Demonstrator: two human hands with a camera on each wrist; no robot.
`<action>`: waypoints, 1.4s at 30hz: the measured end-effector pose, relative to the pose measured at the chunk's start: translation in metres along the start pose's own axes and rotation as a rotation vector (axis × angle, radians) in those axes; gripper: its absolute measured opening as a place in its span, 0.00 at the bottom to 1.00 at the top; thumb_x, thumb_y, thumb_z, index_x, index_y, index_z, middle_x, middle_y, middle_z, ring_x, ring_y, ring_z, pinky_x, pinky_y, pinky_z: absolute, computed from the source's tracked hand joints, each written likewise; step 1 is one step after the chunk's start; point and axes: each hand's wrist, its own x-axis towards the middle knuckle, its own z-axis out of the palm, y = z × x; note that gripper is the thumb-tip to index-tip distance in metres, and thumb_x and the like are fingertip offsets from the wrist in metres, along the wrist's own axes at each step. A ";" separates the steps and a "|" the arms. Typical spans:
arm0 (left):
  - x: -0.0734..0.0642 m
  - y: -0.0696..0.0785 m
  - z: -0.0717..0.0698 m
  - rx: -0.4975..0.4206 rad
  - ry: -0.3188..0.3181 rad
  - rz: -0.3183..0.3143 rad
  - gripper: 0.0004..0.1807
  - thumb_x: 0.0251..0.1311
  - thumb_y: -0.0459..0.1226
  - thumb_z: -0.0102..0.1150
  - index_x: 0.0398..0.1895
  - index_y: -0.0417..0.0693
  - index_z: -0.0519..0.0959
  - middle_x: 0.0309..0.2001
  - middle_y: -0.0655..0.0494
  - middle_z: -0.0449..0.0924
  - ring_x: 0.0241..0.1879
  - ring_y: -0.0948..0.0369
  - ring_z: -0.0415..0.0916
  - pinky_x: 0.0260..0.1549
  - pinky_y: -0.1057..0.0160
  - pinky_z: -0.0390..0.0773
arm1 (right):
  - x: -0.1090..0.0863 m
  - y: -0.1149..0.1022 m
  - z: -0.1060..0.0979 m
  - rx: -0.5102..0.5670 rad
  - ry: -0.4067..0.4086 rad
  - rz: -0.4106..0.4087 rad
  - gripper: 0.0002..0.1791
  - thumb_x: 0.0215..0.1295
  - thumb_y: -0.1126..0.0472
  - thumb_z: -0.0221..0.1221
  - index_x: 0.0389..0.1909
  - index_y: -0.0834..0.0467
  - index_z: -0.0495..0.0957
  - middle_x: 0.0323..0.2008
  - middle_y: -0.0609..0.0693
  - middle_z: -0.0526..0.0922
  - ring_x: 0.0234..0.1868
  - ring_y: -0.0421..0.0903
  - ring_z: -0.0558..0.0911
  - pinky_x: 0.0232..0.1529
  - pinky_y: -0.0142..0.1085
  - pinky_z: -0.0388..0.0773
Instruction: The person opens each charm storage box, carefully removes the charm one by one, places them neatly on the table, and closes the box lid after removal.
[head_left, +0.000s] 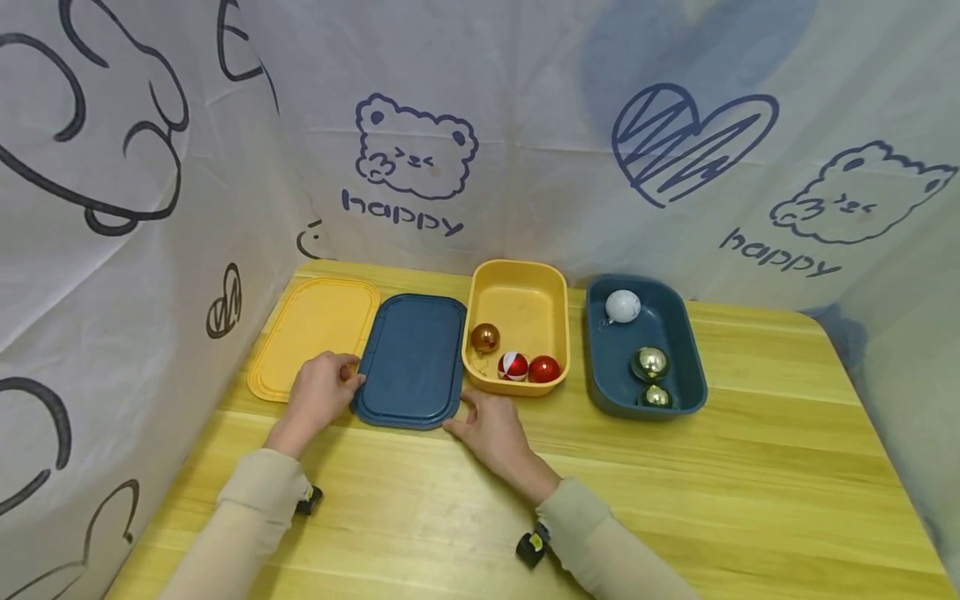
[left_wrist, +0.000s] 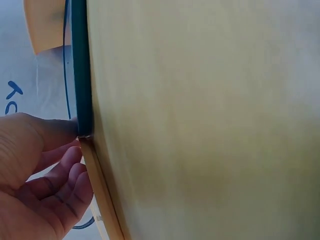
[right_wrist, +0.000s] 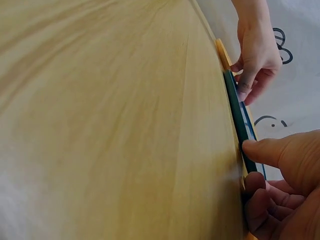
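Note:
A dark blue lid [head_left: 412, 360] lies on the wooden table between my two hands. At its left edge my left hand [head_left: 321, 390] holds the rim, thumb against it and fingers curled; the left wrist view shows that thumb [left_wrist: 60, 132] on the lid's corner. My right hand [head_left: 495, 433] grips the front right corner, its thumb [right_wrist: 265, 151] on the edge in the right wrist view. Left of the blue lid lies a yellow lid [head_left: 318, 329], partly behind my left hand. The undersides of the lids are hidden.
A yellow box [head_left: 517, 300] beside the blue lid holds a copper ball [head_left: 485, 337], a red-and-white ball [head_left: 513, 367] and a red ball [head_left: 544, 369]. Farther right, a blue box [head_left: 647, 292] holds a white ball [head_left: 622, 307] and two gold balls. Printed cloth [head_left: 540, 167] hangs behind the table.

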 end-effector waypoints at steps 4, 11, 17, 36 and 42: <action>0.004 0.000 0.001 -0.005 0.018 -0.023 0.15 0.68 0.36 0.69 0.52 0.34 0.86 0.33 0.46 0.87 0.30 0.52 0.82 0.34 0.51 0.81 | 0.002 0.001 0.002 -0.033 0.038 -0.009 0.22 0.61 0.56 0.75 0.52 0.64 0.87 0.19 0.45 0.81 0.21 0.33 0.75 0.27 0.29 0.73; 0.009 0.000 0.002 0.002 0.009 -0.066 0.13 0.71 0.39 0.67 0.49 0.37 0.86 0.35 0.45 0.88 0.32 0.51 0.84 0.33 0.51 0.82 | 0.004 0.001 0.005 -0.038 0.070 0.000 0.18 0.63 0.56 0.73 0.50 0.64 0.88 0.17 0.44 0.78 0.21 0.34 0.71 0.26 0.30 0.72; 0.009 0.001 0.004 0.006 0.029 -0.080 0.11 0.70 0.39 0.68 0.45 0.39 0.86 0.33 0.45 0.88 0.31 0.52 0.83 0.29 0.54 0.79 | 0.005 0.002 0.006 -0.035 0.077 0.009 0.16 0.64 0.57 0.73 0.46 0.62 0.89 0.17 0.42 0.73 0.21 0.35 0.69 0.26 0.30 0.70; 0.015 0.013 0.006 -0.030 0.150 0.021 0.15 0.72 0.38 0.65 0.52 0.34 0.86 0.43 0.37 0.85 0.42 0.43 0.83 0.44 0.44 0.82 | 0.000 -0.010 -0.017 0.024 -0.023 -0.157 0.16 0.66 0.59 0.71 0.51 0.63 0.88 0.25 0.46 0.85 0.25 0.33 0.77 0.30 0.26 0.76; 0.021 0.033 0.006 -0.203 0.153 0.114 0.21 0.75 0.40 0.62 0.64 0.36 0.82 0.61 0.34 0.82 0.62 0.38 0.79 0.62 0.37 0.77 | 0.004 -0.015 -0.046 0.118 -0.019 -0.278 0.14 0.65 0.61 0.72 0.48 0.65 0.88 0.31 0.50 0.88 0.30 0.41 0.83 0.34 0.30 0.82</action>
